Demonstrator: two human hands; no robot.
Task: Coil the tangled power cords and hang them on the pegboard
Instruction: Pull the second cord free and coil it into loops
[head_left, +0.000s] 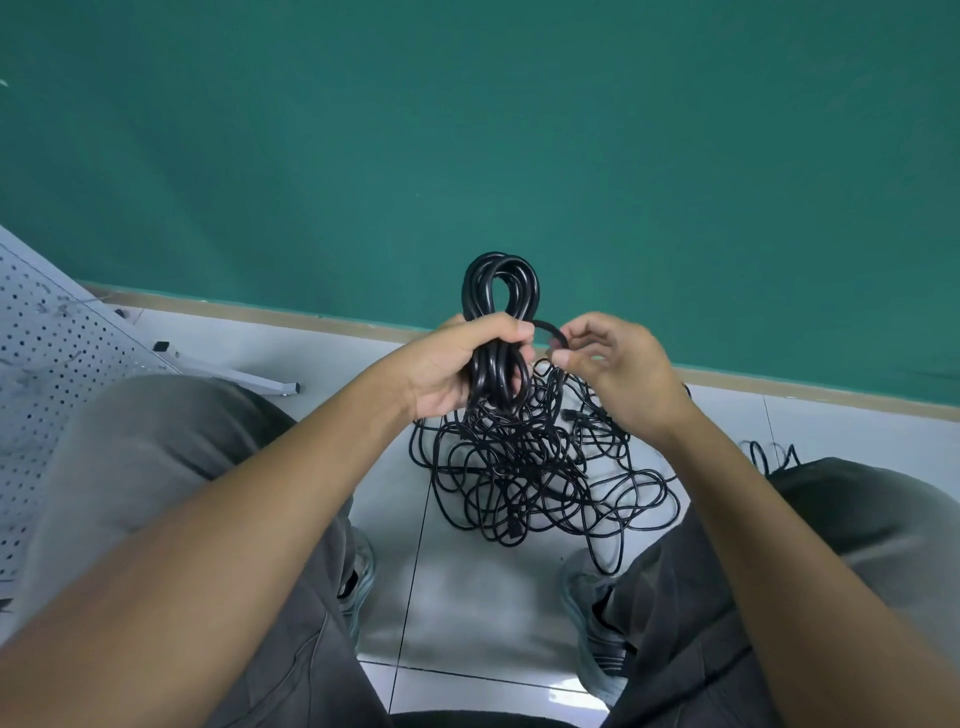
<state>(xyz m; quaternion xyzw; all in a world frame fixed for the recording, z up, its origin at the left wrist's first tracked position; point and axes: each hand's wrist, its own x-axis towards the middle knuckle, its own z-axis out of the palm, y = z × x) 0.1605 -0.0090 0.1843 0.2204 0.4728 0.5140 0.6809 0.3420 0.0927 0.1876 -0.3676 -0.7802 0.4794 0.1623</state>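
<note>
My left hand (457, 364) grips the upright coil (500, 312), my right hand (613, 364) pinches the loose cord end (551, 332) just right of it, tangled cords (530, 478) on the floor below, pegboard (47, 364) far left.

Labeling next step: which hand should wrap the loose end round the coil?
Right hand: it already pinches the free cord end, while the left hand grips the coiled cord.
</note>
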